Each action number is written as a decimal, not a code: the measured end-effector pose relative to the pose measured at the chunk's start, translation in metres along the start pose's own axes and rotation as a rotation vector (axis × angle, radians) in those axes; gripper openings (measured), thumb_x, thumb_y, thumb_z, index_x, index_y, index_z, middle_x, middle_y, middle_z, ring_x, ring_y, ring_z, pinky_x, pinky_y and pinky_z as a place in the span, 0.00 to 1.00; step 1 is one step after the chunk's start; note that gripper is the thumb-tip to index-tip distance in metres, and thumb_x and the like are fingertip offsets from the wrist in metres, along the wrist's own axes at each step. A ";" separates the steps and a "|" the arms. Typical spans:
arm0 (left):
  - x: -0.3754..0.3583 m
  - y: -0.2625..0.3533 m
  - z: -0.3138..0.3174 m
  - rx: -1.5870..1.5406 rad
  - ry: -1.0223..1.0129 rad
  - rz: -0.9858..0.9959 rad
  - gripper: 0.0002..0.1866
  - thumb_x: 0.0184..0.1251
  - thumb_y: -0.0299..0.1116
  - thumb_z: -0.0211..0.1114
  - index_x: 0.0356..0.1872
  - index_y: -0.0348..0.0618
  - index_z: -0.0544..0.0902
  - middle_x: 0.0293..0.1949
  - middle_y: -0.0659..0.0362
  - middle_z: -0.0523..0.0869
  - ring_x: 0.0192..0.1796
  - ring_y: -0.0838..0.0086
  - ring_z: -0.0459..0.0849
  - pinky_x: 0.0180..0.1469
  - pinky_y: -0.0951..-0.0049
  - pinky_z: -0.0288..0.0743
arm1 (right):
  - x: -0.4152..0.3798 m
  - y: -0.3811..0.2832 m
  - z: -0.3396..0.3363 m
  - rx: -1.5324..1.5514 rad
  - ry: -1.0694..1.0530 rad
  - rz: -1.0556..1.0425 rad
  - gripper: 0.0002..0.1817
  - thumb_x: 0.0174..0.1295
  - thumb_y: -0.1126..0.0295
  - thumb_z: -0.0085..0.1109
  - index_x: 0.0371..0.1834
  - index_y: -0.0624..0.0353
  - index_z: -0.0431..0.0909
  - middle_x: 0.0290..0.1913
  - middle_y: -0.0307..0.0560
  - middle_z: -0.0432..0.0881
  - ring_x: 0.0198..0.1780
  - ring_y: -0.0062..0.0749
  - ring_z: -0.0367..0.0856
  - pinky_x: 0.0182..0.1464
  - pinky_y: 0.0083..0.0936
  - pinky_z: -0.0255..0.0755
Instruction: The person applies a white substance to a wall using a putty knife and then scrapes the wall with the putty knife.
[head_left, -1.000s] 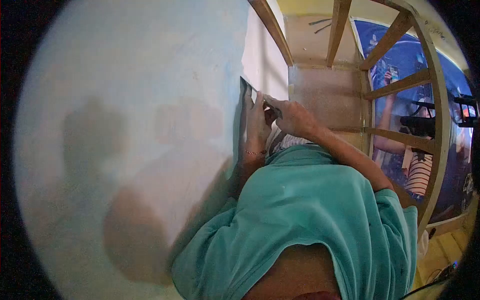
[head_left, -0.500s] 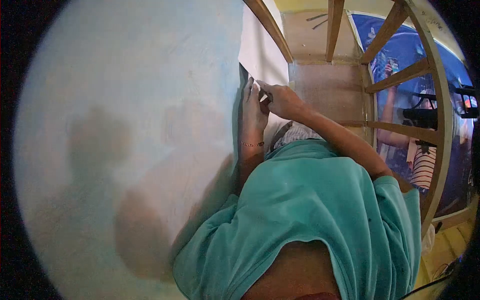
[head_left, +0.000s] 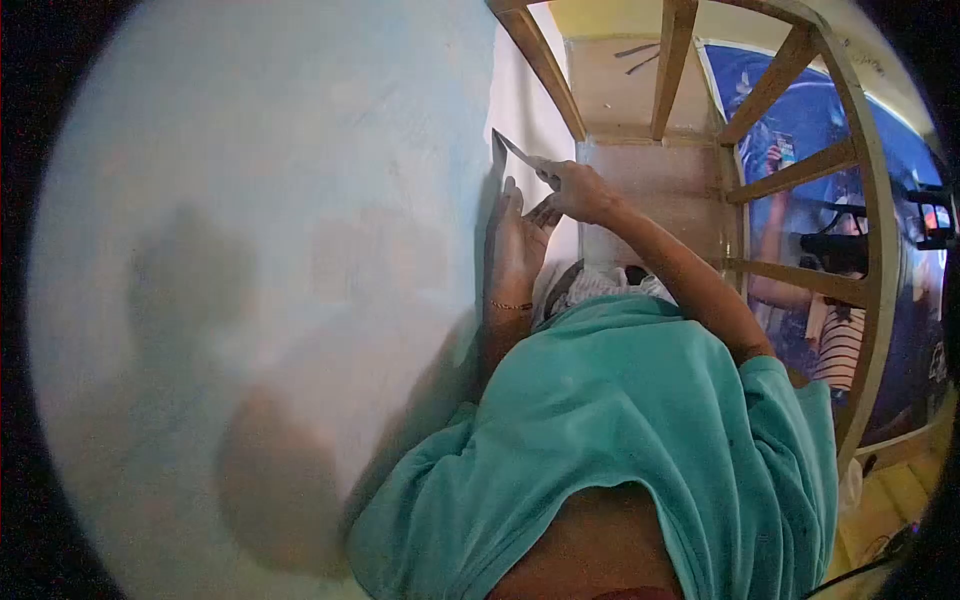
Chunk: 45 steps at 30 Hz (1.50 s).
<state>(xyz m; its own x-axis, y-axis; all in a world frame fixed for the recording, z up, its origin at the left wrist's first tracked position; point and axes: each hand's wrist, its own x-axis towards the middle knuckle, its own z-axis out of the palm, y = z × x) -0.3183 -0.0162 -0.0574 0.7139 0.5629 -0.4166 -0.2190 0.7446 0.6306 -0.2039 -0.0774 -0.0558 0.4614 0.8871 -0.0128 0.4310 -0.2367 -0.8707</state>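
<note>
My right hand (head_left: 585, 192) is closed round the handle of a knife (head_left: 518, 150) with a narrow, pointed blade. The blade slants up and left, its tip right at the border between the pale blue wall (head_left: 300, 150) and a white sheet (head_left: 525, 100). Just below, my left hand (head_left: 522, 240) is raised beside the wall, fingers stretched out and palm showing. A thin bracelet (head_left: 511, 305) circles that wrist. The left fingertips lie close under my right hand and overlap the white sheet in this view.
A wooden frame with slats (head_left: 790, 180) stands to my right, over brown boards (head_left: 650, 180). Behind it hangs a glossy blue sheet (head_left: 760, 80), where a person in a striped top (head_left: 842, 345) shows. Striped cloth (head_left: 600, 285) lies before me.
My hands were together at the white sheet's edge. My left hand has dropped slightly and opened; my right hand has shifted a little right, and the knife blade now shows plainly.
</note>
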 end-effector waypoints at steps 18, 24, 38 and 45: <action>-0.023 -0.043 -0.008 0.242 0.133 -0.142 0.25 0.58 0.56 0.45 0.43 0.45 0.68 0.28 0.59 0.74 0.25 0.79 0.72 0.34 0.73 0.68 | -0.056 0.002 0.046 0.237 0.389 0.320 0.25 0.54 0.62 0.46 0.54 0.60 0.58 0.38 0.61 0.74 0.39 0.54 0.73 0.39 0.39 0.67; -0.060 -0.044 -0.043 0.130 0.263 -0.127 0.28 0.58 0.56 0.43 0.47 0.40 0.66 0.43 0.54 0.72 0.46 0.67 0.71 0.47 0.60 0.66 | -0.081 -0.002 0.081 0.135 0.056 0.128 0.28 0.50 0.67 0.49 0.56 0.61 0.56 0.45 0.60 0.71 0.42 0.49 0.74 0.45 0.34 0.66; -0.095 -0.081 -0.097 0.219 0.299 -0.347 0.19 0.59 0.50 0.48 0.30 0.42 0.72 0.20 0.59 0.72 0.22 0.70 0.72 0.23 0.69 0.68 | -0.165 -0.026 0.085 0.287 -0.298 0.479 0.15 0.53 0.66 0.42 0.39 0.65 0.70 0.36 0.63 0.73 0.31 0.53 0.74 0.33 0.39 0.69; -0.110 -0.070 -0.075 0.072 0.329 -0.240 0.20 0.61 0.47 0.47 0.28 0.37 0.70 0.24 0.57 0.72 0.27 0.68 0.74 0.37 0.68 0.74 | -0.186 -0.010 0.116 0.141 0.083 0.058 0.19 0.56 0.65 0.41 0.51 0.61 0.62 0.32 0.65 0.73 0.32 0.57 0.73 0.37 0.44 0.67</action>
<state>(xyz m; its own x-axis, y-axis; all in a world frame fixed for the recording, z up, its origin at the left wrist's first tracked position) -0.4314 -0.1032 -0.1044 0.4856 0.4699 -0.7372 -0.0173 0.8483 0.5293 -0.3841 -0.1941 -0.1019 0.5475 0.8363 -0.0297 0.2912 -0.2236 -0.9302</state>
